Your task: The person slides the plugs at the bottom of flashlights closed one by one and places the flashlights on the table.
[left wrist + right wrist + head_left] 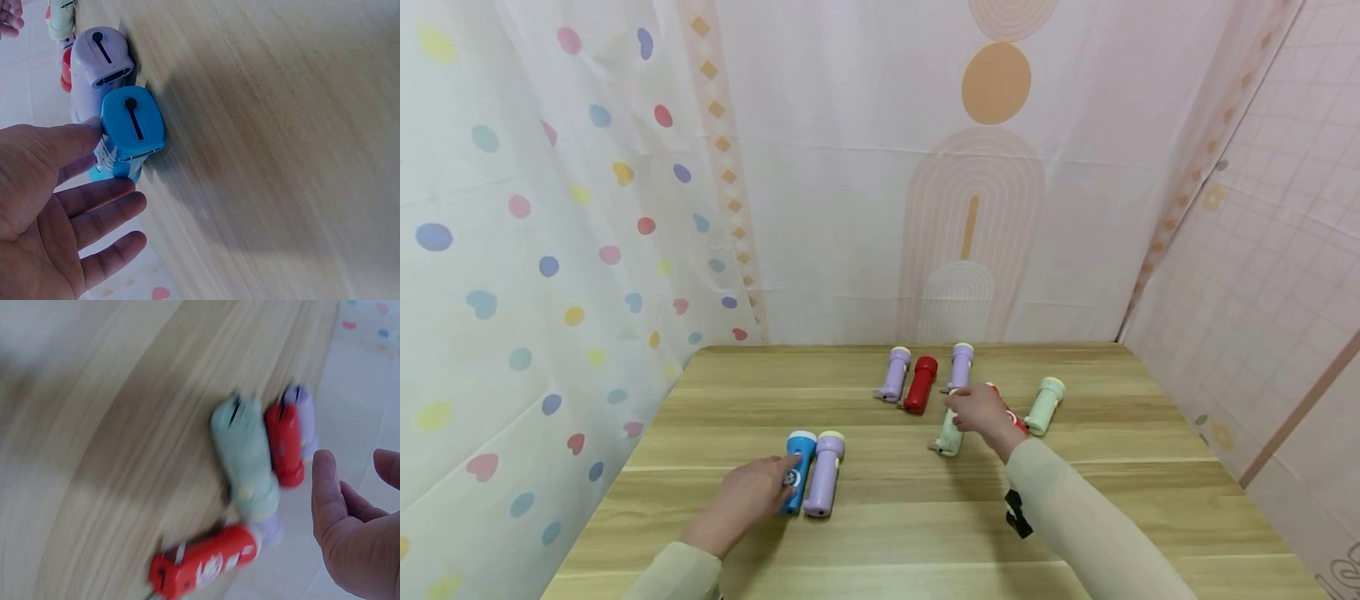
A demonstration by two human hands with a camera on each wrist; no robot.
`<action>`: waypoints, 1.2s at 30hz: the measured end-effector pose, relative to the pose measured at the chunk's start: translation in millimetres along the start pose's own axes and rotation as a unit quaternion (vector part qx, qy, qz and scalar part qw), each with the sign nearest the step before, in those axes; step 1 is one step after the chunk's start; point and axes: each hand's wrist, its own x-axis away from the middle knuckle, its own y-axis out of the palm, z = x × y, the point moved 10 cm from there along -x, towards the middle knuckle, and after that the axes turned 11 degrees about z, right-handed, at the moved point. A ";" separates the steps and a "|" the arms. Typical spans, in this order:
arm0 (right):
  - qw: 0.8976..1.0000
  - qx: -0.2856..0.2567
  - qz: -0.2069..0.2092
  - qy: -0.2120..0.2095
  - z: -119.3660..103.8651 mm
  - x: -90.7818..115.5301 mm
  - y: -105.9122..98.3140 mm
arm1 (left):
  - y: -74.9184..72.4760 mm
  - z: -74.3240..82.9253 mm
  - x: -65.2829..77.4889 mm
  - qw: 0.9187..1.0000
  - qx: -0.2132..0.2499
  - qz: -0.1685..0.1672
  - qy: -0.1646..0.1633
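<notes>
In the head view, my left hand [748,496] lies over a blue flashlight [802,467], and a lilac flashlight [825,475] lies along its right side. The left wrist view has the thumb at the upper edge of the blue flashlight [133,122], the other fingers spread and fairly straight along it. My right hand [981,408] hovers over a pale green flashlight [951,437], hiding part of it. Its fingers are extended with nothing between them in the right wrist view, apart from the green flashlight [244,453]. A red flashlight with white print [206,561] lies beside that one.
Farther back lie a lilac flashlight [895,375], a plain red flashlight [921,385] and another lilac flashlight [962,365]. A second pale green flashlight [1046,407] is at the right. Patterned curtains [835,167] border the wooden table [880,542].
</notes>
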 end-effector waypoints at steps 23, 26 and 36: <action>0.984 0.172 0.040 -0.027 42.6 -25.6 -108.6 | 0.0 0.1 0.6 1.000 0.019 0.008 -0.013; 0.977 0.201 0.052 -0.045 45.5 -29.7 -117.7 | 0.3 0.1 0.3 1.000 0.020 0.009 -0.012; 0.975 0.206 0.075 -0.041 67.1 -38.4 -132.4 | 2.5 -2.5 2.0 1.000 0.016 0.007 -0.020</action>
